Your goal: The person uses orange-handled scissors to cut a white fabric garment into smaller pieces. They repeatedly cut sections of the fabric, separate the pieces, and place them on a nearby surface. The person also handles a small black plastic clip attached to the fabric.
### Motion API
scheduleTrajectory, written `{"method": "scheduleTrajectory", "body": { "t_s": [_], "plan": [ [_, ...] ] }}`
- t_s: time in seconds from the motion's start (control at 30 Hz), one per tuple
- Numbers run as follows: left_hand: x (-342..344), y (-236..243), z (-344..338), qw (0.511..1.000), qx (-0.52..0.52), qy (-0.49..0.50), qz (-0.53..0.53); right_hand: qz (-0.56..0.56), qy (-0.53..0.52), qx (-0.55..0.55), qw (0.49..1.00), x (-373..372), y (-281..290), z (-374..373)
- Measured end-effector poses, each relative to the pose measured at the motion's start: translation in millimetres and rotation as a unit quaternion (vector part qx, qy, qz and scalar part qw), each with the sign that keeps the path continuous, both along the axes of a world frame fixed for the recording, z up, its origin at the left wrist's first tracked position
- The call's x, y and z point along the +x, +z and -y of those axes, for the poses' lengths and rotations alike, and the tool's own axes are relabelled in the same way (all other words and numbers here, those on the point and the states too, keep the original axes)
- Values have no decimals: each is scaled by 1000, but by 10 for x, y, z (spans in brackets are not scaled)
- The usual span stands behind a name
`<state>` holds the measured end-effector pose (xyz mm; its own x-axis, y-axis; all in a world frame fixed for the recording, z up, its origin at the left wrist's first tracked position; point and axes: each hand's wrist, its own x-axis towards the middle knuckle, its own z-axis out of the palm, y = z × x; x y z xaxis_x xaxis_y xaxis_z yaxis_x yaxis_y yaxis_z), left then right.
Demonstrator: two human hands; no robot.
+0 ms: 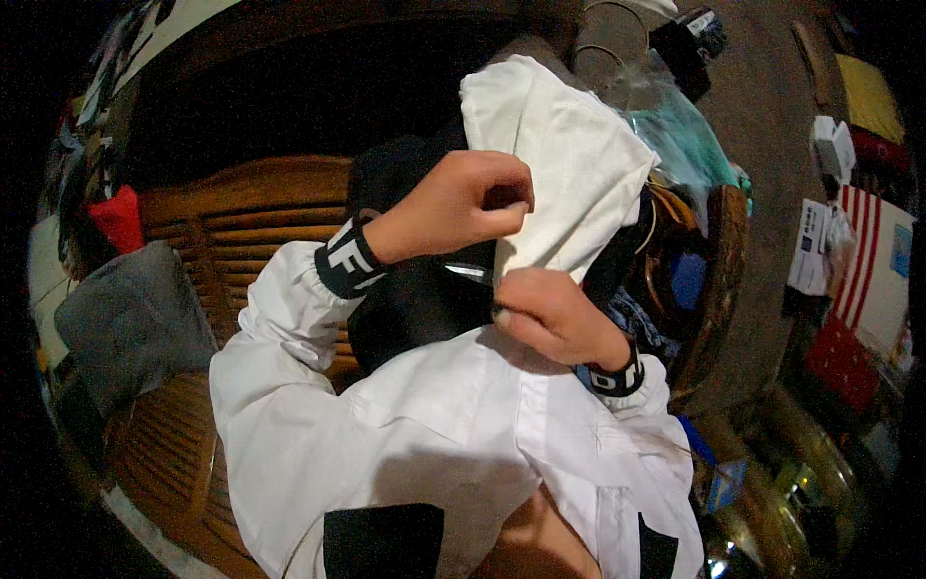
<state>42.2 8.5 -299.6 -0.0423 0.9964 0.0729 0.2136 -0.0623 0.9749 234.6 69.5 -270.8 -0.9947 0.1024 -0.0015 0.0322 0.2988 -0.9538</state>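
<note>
A white cloth [579, 159], perhaps a garment, is draped over my dark-clothed lap and hangs away from me in loose folds. My right hand [558, 317] is closed on its near edge, with the fingers curled and the thumb pressed in. At the cloth's left side, my left hand [458, 201] is curled with thumb and fingertips drawn into a pinch. Whatever that pinch may hold is too small to make out. White sleeves with black lettered cuffs cover both my forearms.
I sit on a slatted wooden bench [265, 220]. A grey cushion [140, 314] and a red item [117, 218] lie to the left. Beyond the cloth is a clear and green plastic bag [683, 145]. A curved wooden armrest [725, 280] rises at right, with boxes and papers farther off.
</note>
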Motion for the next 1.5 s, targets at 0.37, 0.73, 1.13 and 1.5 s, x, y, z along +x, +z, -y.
{"method": "scheduleTrajectory", "body": {
  "t_s": [0.37, 0.73, 1.13, 1.5],
  "plan": [
    [211, 188, 200, 998, 35, 53, -8, 121, -207, -146, 960, 7, -19, -70],
    [246, 142, 203, 997, 29, 76, 9, 110, -206, -83, 969, 41, -32, -62],
    [356, 186, 221, 978, 101, 115, -139, 147, -278, -11, 949, -10, 73, -69],
    [401, 65, 210, 949, 179, 119, -232, 144, -307, -7, 941, -59, 46, 11]
  ]
}}
